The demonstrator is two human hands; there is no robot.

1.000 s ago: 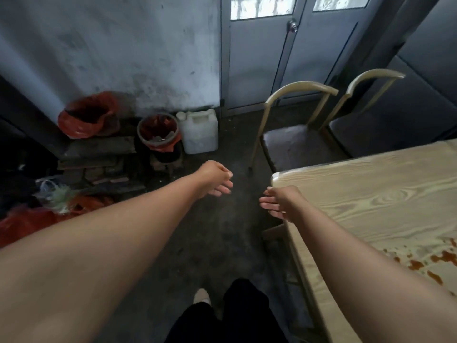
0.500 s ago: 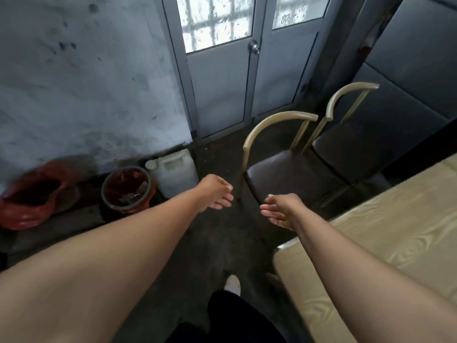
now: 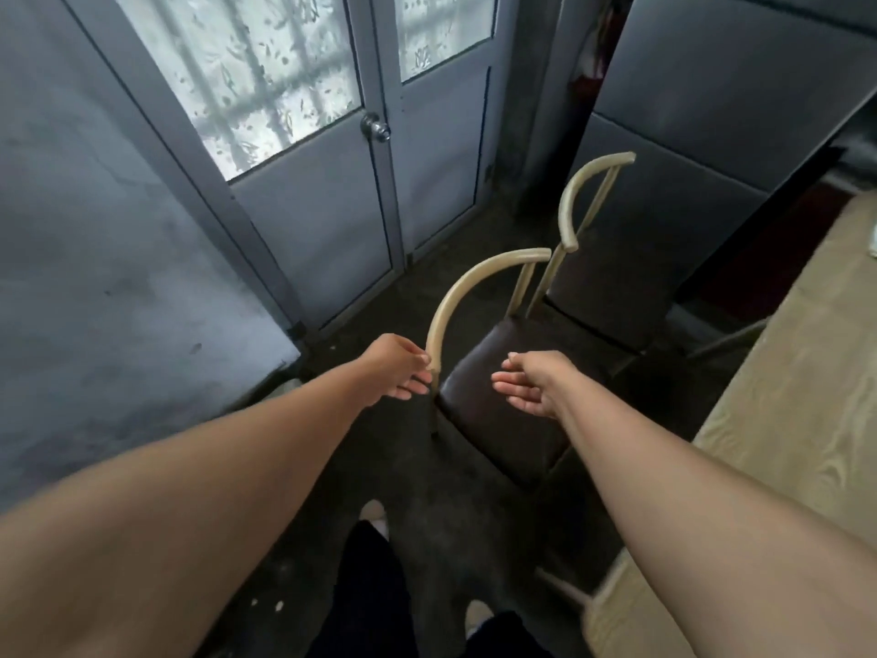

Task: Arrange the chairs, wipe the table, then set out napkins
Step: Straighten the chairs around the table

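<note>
Two chairs with dark seats and curved beige tube backs stand side by side left of the table. The near chair (image 3: 503, 420) is right in front of me, the second chair (image 3: 612, 287) behind it. My left hand (image 3: 394, 368) reaches the lower left end of the near chair's back tube, fingers loosely bent, fingertips at the tube; a grip is not visible. My right hand (image 3: 531, 382) hovers above the near seat, fingers straight and holding nothing. The light wooden table (image 3: 797, 396) runs along the right edge.
A grey double door (image 3: 332, 220) with frosted glass panes and a round knob (image 3: 375, 128) stands behind the chairs. A grey wall (image 3: 95, 277) is on the left, dark grey panels (image 3: 712, 111) at the back right. My legs and shoes are at the bottom on the dark floor.
I have stepped forward and turned right: the buckets and the jug left the view, the chairs came close. My left hand has reached the near chair's back tube and my right hand is over its seat.
</note>
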